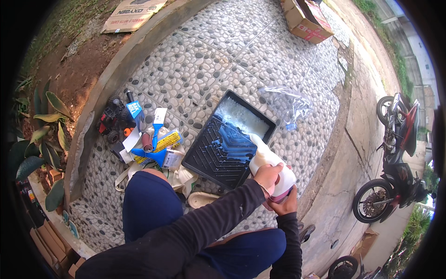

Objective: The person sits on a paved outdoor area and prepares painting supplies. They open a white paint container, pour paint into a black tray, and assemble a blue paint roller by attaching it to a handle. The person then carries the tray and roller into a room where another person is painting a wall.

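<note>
My left hand (266,178) and my right hand (287,202) both grip a white plastic bottle (283,179) with a reddish bottom, tilted with its upper end over the right side of a black paint tray (197,147). Whitish-blue paint (243,120) lies in the tray's far part and spreads onto its ribbed slope. A crumpled clear plastic bottle (292,111) lies beside the tray's upper right. Left of the tray are blue brushes (160,153), a small roller (147,142), white cloth bags and other supplies in a pile. A beige oval object (200,199) lies below the tray.
Pebble-patterned paving has a raised concrete edge (116,72) on the left, beside soil and plants (55,135). A black-and-red toy car (111,121) stands near that edge. A cardboard box (304,21) is at the top, flattened cardboard (127,16) top left, and a motorbike (395,158) at right.
</note>
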{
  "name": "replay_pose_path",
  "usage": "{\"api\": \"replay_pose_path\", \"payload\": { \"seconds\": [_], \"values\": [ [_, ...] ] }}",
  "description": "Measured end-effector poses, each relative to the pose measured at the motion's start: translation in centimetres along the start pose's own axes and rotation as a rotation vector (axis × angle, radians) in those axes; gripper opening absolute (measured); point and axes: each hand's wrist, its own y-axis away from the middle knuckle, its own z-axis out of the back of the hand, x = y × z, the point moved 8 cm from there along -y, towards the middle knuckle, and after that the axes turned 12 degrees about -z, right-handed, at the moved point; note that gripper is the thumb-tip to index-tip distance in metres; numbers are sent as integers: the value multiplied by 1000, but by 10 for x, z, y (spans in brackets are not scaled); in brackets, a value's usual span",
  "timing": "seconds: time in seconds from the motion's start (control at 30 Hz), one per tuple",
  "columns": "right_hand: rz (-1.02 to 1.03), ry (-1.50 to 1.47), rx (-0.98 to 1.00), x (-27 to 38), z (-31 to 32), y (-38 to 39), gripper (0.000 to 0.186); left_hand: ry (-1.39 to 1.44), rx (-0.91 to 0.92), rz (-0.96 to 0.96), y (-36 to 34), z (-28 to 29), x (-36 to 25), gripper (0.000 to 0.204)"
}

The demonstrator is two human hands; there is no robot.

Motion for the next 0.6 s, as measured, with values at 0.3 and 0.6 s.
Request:
{"api": "replay_pose_path", "payload": {
  "seconds": [0.3, 0.6],
  "values": [
    [11, 26, -18, -6, -2, -3, 114, -10, 15, -10, -7, 5, 2, 18],
    [61, 46, -43, -3, -1, -3, 111, -29, 14, -16, -7, 5, 1, 19]
  ]
}}
